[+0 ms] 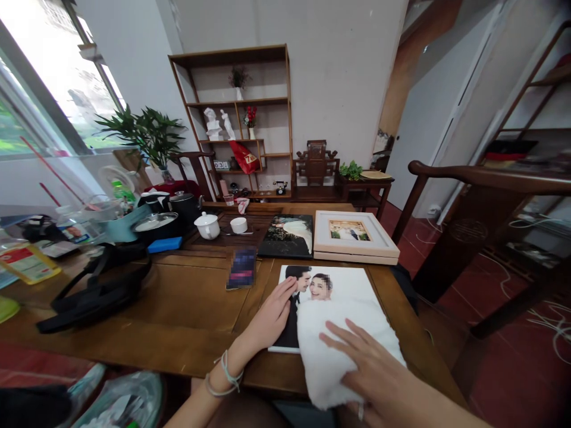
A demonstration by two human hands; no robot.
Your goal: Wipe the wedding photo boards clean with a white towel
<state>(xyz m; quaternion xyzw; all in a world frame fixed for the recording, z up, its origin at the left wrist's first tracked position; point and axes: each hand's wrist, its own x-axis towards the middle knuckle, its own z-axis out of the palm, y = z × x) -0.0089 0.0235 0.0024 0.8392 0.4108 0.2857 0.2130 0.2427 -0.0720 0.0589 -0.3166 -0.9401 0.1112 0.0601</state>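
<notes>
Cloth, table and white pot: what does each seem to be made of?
Cloth: probably cotton or microfibre towelling, matt white; the surface looks fluffy and the edges soft.
Table: apparently wood, brown with a slight sheen; straight panel seams cross the top.
White pot: likely glazed porcelain, judging by its smooth, bright surface, though another ceramic is possible.

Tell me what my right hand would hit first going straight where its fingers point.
Past the white cloth and across the photo print, your right hand would likely meet your left hand first, though depth is unclear.
</notes>
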